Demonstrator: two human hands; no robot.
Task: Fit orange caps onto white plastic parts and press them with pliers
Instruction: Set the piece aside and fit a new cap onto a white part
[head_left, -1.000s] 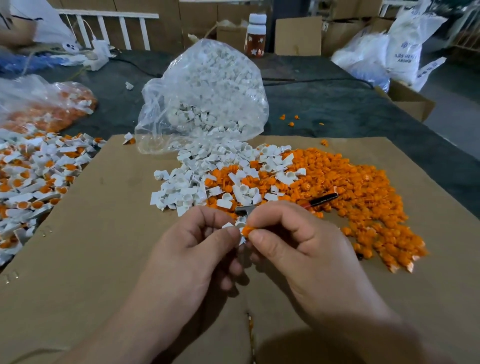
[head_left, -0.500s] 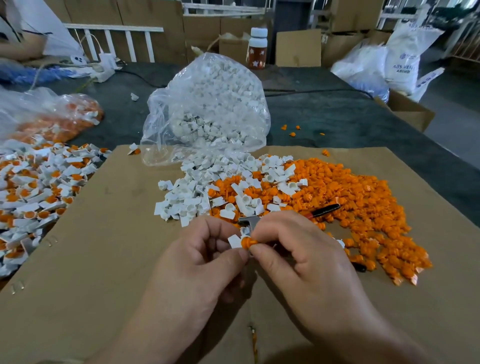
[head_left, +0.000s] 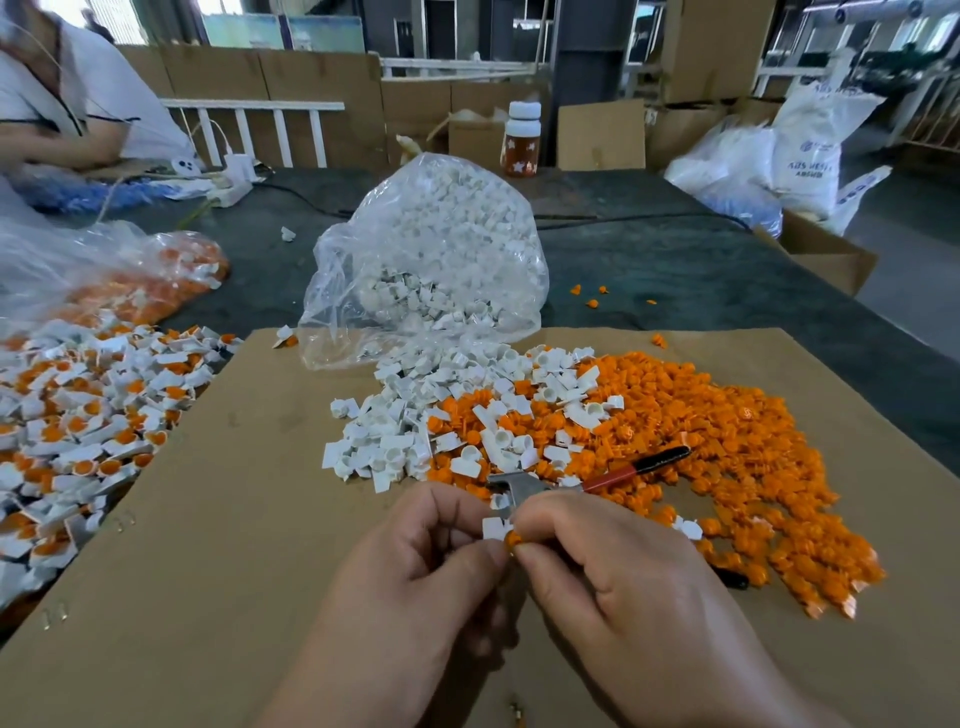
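In the head view, a white part (head_left: 491, 528) is pinched between the thumb and forefinger of the left hand (head_left: 431, 566), over the cardboard (head_left: 208, 519). A cap (head_left: 513, 538) is pinched by the fingertips of the right hand (head_left: 613, 582) and is touching the right side of the white part. The pliers (head_left: 519, 488) are seen just behind both hands, with one handle lying over the cap pile (head_left: 727, 441). Whether they are gripped cannot be told. Loose parts (head_left: 395, 431) are heaped beside the cap pile, in front of a bag (head_left: 431, 260). Finished pieces (head_left: 78, 415) are spread at the left edge.
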